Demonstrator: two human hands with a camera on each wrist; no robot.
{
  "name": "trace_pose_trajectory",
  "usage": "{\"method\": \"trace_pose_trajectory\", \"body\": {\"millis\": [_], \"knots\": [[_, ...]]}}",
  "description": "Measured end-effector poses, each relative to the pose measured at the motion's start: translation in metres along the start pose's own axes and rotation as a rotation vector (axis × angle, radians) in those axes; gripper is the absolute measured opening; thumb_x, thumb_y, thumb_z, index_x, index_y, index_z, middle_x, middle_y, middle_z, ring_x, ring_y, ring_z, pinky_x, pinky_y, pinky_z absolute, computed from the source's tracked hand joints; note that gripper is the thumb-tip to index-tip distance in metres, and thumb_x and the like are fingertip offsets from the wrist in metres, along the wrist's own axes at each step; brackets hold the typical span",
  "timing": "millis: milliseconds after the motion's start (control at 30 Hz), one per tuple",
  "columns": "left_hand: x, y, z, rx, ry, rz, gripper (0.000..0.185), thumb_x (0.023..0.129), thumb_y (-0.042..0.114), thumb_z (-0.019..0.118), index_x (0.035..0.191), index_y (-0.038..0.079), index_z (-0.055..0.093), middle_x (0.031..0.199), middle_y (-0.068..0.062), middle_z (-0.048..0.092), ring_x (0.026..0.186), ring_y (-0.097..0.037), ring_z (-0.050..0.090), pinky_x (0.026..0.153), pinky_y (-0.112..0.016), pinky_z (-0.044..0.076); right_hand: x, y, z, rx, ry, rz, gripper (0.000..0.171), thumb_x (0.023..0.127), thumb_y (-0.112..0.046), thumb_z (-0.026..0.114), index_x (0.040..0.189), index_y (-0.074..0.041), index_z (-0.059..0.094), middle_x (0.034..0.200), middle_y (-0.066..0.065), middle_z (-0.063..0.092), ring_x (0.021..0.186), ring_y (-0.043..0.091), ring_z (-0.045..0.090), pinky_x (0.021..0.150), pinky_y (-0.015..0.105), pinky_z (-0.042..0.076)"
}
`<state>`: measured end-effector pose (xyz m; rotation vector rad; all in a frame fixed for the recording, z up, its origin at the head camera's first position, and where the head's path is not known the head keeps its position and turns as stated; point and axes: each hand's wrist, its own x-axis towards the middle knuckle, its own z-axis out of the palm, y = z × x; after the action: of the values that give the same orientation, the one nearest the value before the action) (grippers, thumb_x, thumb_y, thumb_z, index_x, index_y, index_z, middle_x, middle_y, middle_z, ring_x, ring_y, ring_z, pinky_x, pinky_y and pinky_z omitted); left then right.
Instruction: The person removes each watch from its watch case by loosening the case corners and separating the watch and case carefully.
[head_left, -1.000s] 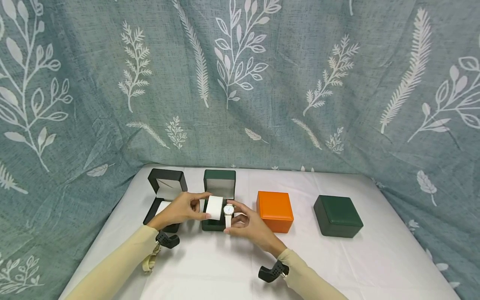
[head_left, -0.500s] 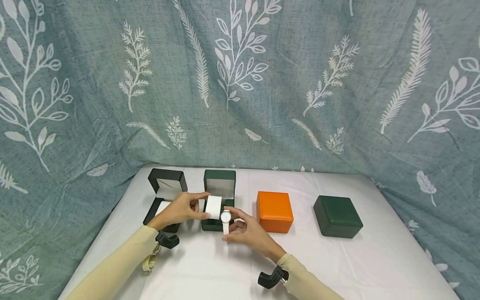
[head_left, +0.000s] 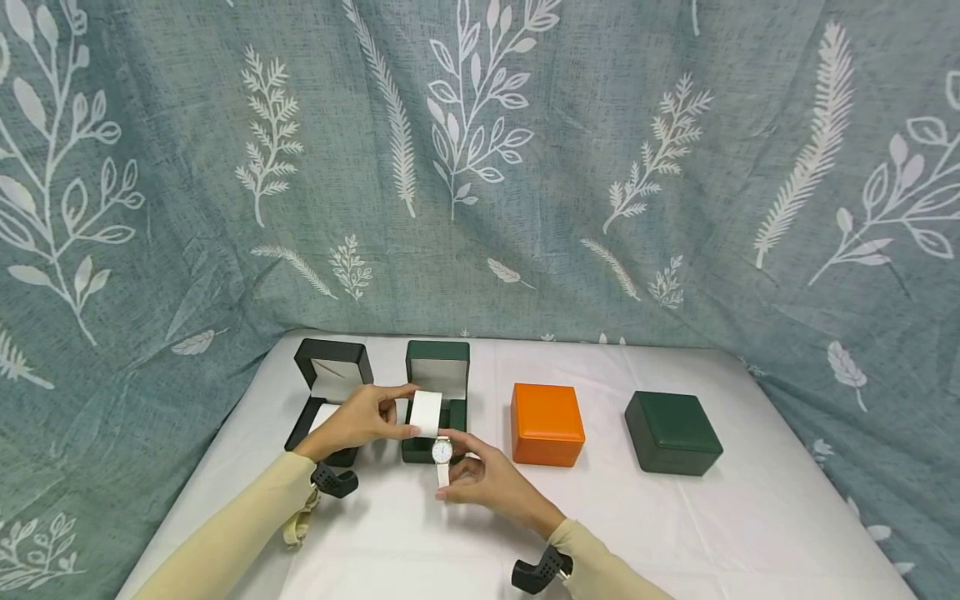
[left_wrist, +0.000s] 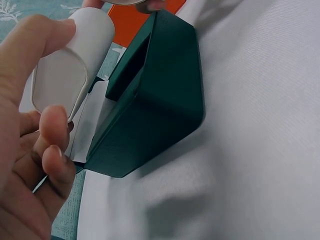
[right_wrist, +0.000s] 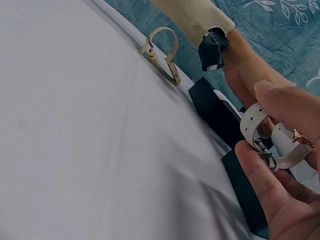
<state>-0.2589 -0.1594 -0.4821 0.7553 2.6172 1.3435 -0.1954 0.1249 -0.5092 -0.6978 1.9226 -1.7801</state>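
Thumb and fingers of my left hand [head_left: 362, 419] pinch a white watch cushion [head_left: 427, 413] by its ends, above the open green watch box [head_left: 438, 351]. The left wrist view shows the cushion [left_wrist: 95, 37] as a smooth padded roll over the box [left_wrist: 170, 70]. In my right hand [head_left: 491, 479] I hold a white-strapped wristwatch [head_left: 442, 452], its round pale dial facing up, just in front of the cushion and apart from it. Its strap [right_wrist: 255, 122] is buckled into a loop in the right wrist view.
An open black watch box [head_left: 333, 358] with a white cushion stands at the left, partly behind my left hand. A beige-strapped watch [head_left: 298, 523] lies near my left forearm. Closed orange [head_left: 548, 422] and dark green [head_left: 675, 432] boxes stand to the right on the white cloth.
My right hand has drawn the white watch toward me and slightly left, from beside the cushion to in front of it. The left hand with the cushion has hardly moved.
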Motion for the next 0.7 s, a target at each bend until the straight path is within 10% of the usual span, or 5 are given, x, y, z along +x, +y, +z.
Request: {"method": "trace_pose_trajectory", "body": {"millis": [700], "knots": [[0.001, 0.004, -0.004, 0.046, -0.015, -0.01, 0.081, 0.085, 0.044, 0.085, 0.151, 0.009, 0.053, 0.065, 0.001, 0.059, 0.053, -0.01, 0.047, 0.052, -0.026, 0.041, -0.011, 0.012, 0.013, 0.061, -0.036, 0.05, 0.083, 0.085, -0.013, 0.087, 0.156, -0.016, 0.043, 0.132, 0.014, 0.052, 0.097, 0.022, 0.068, 0.079, 0.031, 0.056]]}}
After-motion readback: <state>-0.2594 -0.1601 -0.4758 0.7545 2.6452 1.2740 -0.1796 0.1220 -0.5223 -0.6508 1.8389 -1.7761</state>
